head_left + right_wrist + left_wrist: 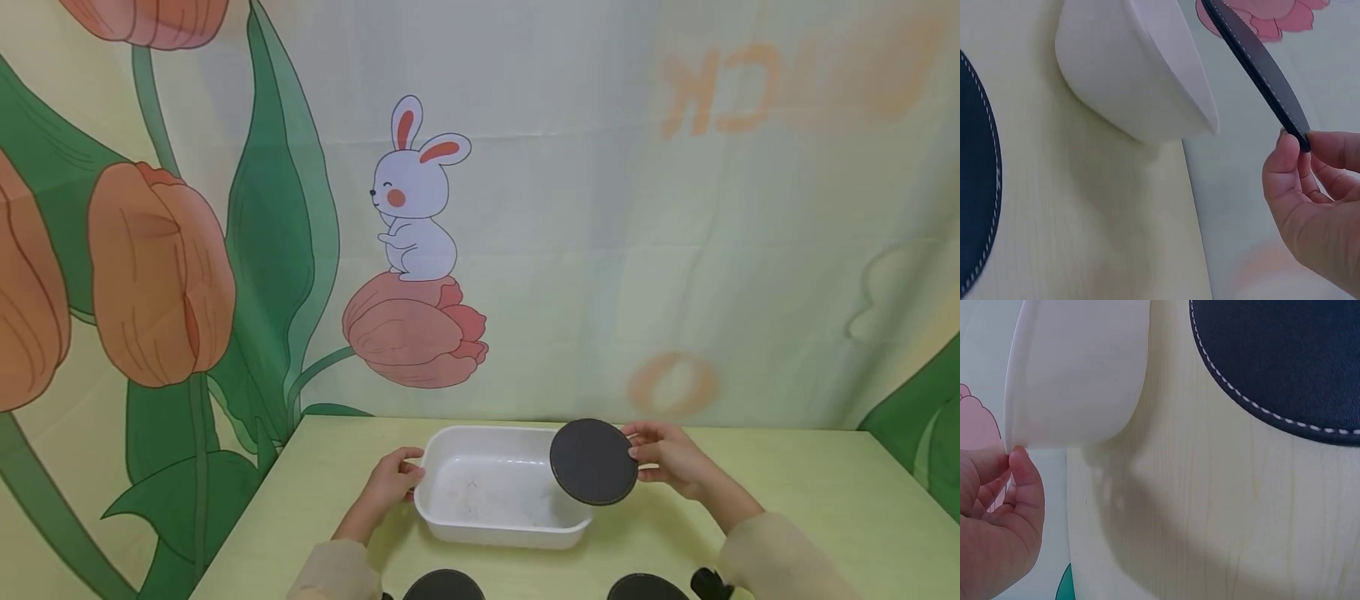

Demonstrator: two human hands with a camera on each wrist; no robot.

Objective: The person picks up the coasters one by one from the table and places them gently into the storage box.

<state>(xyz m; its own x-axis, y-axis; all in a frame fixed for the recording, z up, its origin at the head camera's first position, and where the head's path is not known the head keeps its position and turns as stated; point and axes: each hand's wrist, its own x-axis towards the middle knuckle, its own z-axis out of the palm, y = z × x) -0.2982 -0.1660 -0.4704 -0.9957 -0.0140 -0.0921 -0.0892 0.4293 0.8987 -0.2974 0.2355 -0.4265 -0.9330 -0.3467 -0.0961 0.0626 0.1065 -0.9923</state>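
Note:
A white rectangular plastic basin (502, 537) stands on the table in the head view, with nothing but a few faint marks showing on its floor. At its left end my left hand (392, 478) pinches the rim between thumb and fingers, as the left wrist view of the hand (1007, 512) also shows. My right hand (670, 454) pinches the edge of a round black coaster (594, 462) with white stitching. This coaster is tilted and raised over the basin's right end. In the right wrist view the coaster (1266, 75) appears nearly edge-on, apart from the basin (1122, 75).
Two more round black coasters, one at the left (444, 587) and one at the right (645, 587), lie at the table's near side. A small black object (710, 583) sits by the right sleeve. Behind the table (810, 492) hangs a printed curtain (570, 250).

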